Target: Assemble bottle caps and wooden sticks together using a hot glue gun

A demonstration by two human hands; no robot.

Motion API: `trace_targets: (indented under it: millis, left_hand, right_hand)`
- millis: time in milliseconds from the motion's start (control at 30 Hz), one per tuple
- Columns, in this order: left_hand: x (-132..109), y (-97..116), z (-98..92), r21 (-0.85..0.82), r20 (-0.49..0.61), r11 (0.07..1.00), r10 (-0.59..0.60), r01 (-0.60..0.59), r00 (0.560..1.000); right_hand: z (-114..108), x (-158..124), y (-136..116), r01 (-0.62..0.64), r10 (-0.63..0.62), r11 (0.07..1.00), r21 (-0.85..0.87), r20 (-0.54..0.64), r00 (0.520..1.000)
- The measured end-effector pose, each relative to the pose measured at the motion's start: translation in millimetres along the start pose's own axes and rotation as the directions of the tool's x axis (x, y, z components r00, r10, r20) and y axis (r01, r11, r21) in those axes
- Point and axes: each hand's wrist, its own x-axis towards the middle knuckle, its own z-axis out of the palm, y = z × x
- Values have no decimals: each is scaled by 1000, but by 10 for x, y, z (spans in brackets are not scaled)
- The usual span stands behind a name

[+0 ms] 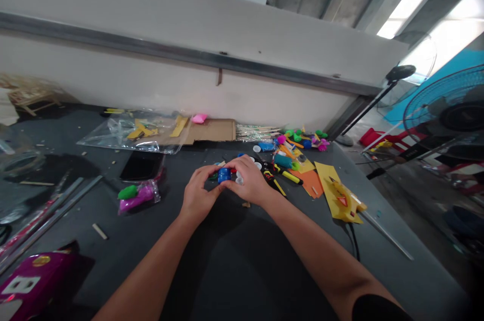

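Both my hands meet at the middle of the dark table (212,255). Between them is a small blue plastic cylinder (224,175), possibly a cap. My left hand (198,192) pinches it from the left, and my right hand (244,180) grips it from the right. Some white bottle caps (239,175) sit partly hidden behind my right fingers. Just beyond that hand lies a black and yellow tool (267,174), perhaps scissors. A small wooden chip (246,204) lies under my right wrist.
Scattered on the table are colored craft pieces, a yellow card cutout (340,195), orange paper (310,182), a plastic bag (132,132), cardboard (209,130), a phone (142,166), a modeling clay packet (138,196), metal rods (49,215) and a magenta box (36,280). A wall backs the table; a fan (449,109) stands right.
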Motion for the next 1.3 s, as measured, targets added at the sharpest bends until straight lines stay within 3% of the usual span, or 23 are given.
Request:
trace_targets:
  millis: [167, 400, 500, 600, 767, 1000, 1300]
  left_hand:
    - [5, -33, 13, -219, 36, 960, -172, 176, 984]
    - [36, 17, 32, -407, 116, 872, -246, 272, 962]
    - [36, 11, 73, -444, 133, 812, -359, 380, 924]
    - [29, 6, 109, -468, 176, 748, -442, 469, 880]
    - [39, 38, 87, -456, 112, 770, -448, 447, 887]
    - [44, -8, 65, -419, 110, 828, -360, 371, 927]
    - [26, -5, 70, -421, 124, 840, -321, 343, 939]
  right_hand:
    - [23, 4, 6, -34, 35, 998, 46, -32, 999]
    - [25, -2, 1, -62, 61, 998, -10, -92, 994]
    - [48, -18, -7, -96, 84, 992, -78, -152, 985]
    - [70, -29, -23, -100, 84, 988, -120, -131, 988]
    - [60, -20, -16, -99, 98, 995, -28, -47, 994]
    - [16, 20, 52, -311, 310, 875, 371, 65, 949]
    - [-13, 39, 72, -378, 372, 811, 446, 104, 922]
